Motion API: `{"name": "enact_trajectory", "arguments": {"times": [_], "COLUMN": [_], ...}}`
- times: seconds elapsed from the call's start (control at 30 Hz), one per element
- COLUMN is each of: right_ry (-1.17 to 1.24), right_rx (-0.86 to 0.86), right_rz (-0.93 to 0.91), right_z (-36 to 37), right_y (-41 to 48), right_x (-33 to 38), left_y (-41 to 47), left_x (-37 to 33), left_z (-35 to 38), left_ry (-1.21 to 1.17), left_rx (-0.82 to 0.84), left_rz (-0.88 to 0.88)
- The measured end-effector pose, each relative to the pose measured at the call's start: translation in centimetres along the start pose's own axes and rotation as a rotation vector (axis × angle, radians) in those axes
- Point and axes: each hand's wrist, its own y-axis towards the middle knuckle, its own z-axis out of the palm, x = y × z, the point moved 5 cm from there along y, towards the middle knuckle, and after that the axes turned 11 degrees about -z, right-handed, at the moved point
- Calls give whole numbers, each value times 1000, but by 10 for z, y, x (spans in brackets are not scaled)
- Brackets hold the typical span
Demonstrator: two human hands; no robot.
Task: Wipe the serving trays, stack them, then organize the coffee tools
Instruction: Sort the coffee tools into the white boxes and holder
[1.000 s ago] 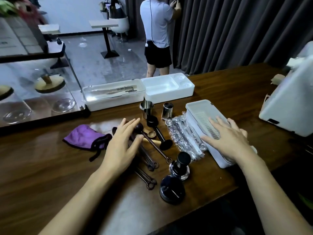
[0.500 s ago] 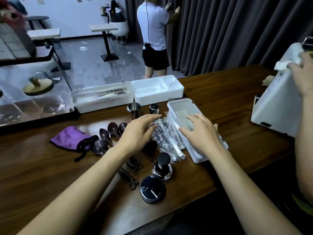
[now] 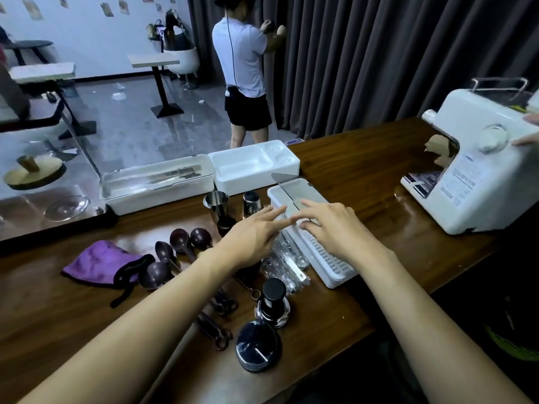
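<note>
Seen from the head camera, the work looks to have reached the coffee tools. Both hands meet over a white ribbed organizer box [image 3: 329, 258] standing mid-tabletop, toward the right. The right hand [image 3: 332, 228] lies on its ribbed insert with fingers spread. The left hand [image 3: 250, 237] stretches toward the box's left rim with fingers straight and close together, holding nothing; whether it touches the rim I cannot tell. A clear lid [image 3: 284, 188] seems to tilt up at the box's far end. The next move probably calls for steadying the box and lifting in the plastic-wrapped spoons [image 3: 288, 263] lying just beside its left wall, then the loose dark scoops [image 3: 189, 240] further left. Two steel cups [image 3: 217, 201] stand behind the left hand. A black-knobbed tamper [image 3: 272, 301] and a round black disc [image 3: 258, 345] sit by the near edge, and a purple cloth [image 3: 102, 263] lies toward the left end. Along the far edge of the wooden tabletop [image 3: 364, 158], a lidded white box [image 3: 157, 188] and a white foam tray [image 3: 253, 167] stand side by side, not stacked. A white sewing machine [image 3: 481, 170] fills the right end, and another person's fingers [image 3: 528, 138] touch it. Beyond, a person [image 3: 245, 68] stands facing dark curtains [image 3: 364, 53].
</note>
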Motion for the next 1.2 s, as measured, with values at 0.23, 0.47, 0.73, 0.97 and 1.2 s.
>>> {"name": "enact_trajectory", "arguments": {"times": [0.23,0.47,0.73,0.97,1.2], "right_ry": [42,259,618,788,885], "right_rx": [35,-374,-439,-458,-530], "right_rz": [123,233,331,211,133], "right_z": [-6,-33,3,27,48], "right_y": [-20,-82,-95,-88,-93], "right_x": [-14,-60,-93,-95,-100], "left_y": [-4,-3,-5,-20,-25], "left_x": [4,9,2,19,21], "left_z": [7,13,10,-15,-10], "left_ry": [-11,-42,-170,-273,1], "left_rx": [-5,-3,72,-193,-129], "left_rz": [14,19,-54,-122,-40]}}
